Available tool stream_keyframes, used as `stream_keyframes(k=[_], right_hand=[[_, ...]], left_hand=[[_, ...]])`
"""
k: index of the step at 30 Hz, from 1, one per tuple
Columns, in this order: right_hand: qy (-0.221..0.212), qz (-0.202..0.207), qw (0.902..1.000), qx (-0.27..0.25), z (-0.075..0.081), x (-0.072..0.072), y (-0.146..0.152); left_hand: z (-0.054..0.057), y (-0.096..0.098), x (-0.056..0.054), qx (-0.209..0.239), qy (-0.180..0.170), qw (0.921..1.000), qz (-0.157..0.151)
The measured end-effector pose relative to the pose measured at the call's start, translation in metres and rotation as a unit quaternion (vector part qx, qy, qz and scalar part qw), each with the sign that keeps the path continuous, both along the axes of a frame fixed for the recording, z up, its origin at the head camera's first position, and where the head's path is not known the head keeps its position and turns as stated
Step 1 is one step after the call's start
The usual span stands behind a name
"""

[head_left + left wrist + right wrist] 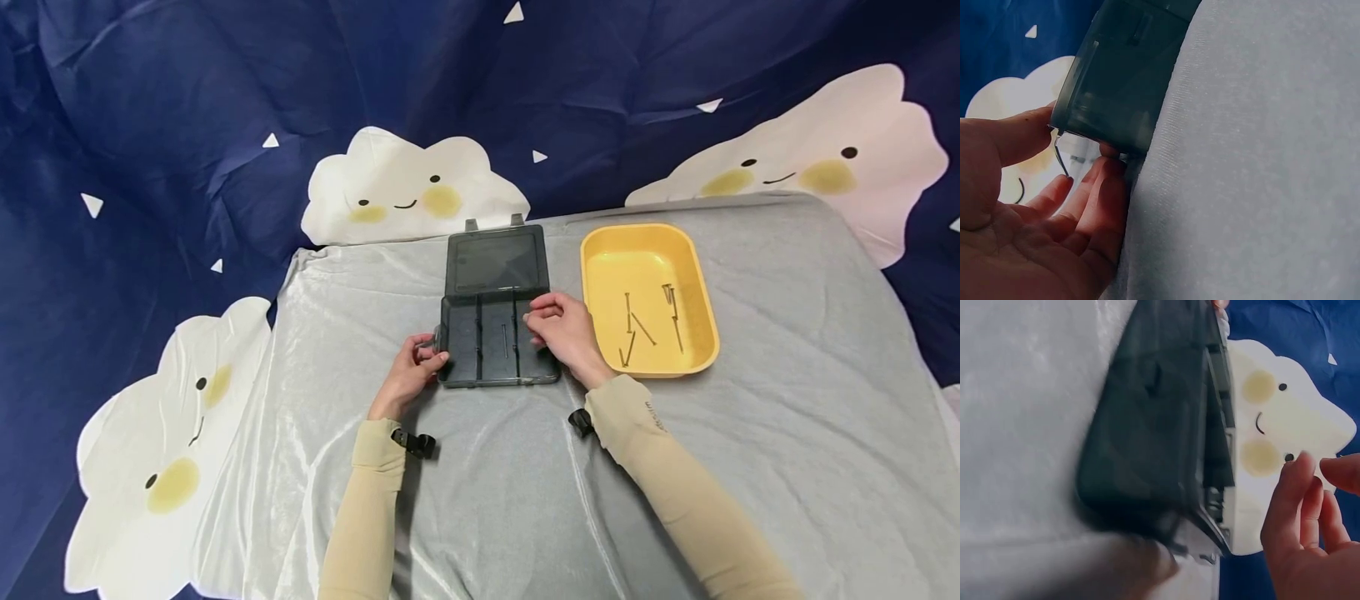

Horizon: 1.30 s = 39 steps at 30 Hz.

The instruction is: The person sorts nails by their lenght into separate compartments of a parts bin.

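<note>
A dark translucent storage box lies on the grey cloth with its lid folded back. Dividers split it into three long compartments, and one thin, nail-like metal fastener lies in the middle one. My left hand grips the box's left side, thumb at the rim and fingers along the side by a small handle loop. Over the right compartment hovers my right hand, fingers loosely bent. In the right wrist view a gap shows between thumb and index fingertip, with nothing between them.
Right of the box stands a yellow tray with several loose nail-like fasteners on its floor. Grey cloth covers the table. Behind its back edge hangs a dark blue curtain printed with clouds.
</note>
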State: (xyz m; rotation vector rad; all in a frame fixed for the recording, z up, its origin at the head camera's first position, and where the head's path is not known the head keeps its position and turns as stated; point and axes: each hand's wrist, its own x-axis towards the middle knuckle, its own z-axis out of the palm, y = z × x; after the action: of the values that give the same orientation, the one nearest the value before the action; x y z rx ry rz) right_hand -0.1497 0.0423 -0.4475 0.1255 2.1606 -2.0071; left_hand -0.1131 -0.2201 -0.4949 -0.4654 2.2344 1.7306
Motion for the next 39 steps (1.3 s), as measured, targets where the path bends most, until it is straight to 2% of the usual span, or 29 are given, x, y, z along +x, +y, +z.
stream_keyframes(k=[9, 16, 25, 32, 33, 35, 39], right_hand=[[0.068, -0.024, 0.9954, 0.064, 0.019, 0.0, 0.028], [0.115, -0.047, 0.9852, 0.118, 0.029, 0.001, 0.054], [0.12, -0.081, 0.9766, 0.159, 0.038, 0.002, 0.087], [0.128, -0.118, 0.9655, 0.194, 0.035, 0.005, 0.108], [0.13, -0.122, 0.9632, 0.201, 0.033, 0.006, 0.111], [0.132, -0.128, 0.9589, 0.216, 0.03, 0.007, 0.116], [0.133, -0.129, 0.95, 0.251, 0.023, 0.009, 0.123]], left_hand=[[-0.001, 0.0, 0.0, 0.001, 0.008, 1.0, -0.001], [0.0, -0.001, 0.001, 0.0, 0.004, 1.0, -0.002], [0.001, 0.001, 0.001, 0.009, 0.01, 0.9999, -0.003], [0.031, 0.008, 0.009, 0.011, 0.006, 0.9998, -0.017], [0.032, 0.009, 0.009, 0.009, 0.008, 0.9998, -0.017], [0.031, 0.008, 0.009, 0.007, 0.007, 0.9998, -0.017], [0.017, 0.004, 0.004, 0.009, 0.002, 0.9998, -0.017]])
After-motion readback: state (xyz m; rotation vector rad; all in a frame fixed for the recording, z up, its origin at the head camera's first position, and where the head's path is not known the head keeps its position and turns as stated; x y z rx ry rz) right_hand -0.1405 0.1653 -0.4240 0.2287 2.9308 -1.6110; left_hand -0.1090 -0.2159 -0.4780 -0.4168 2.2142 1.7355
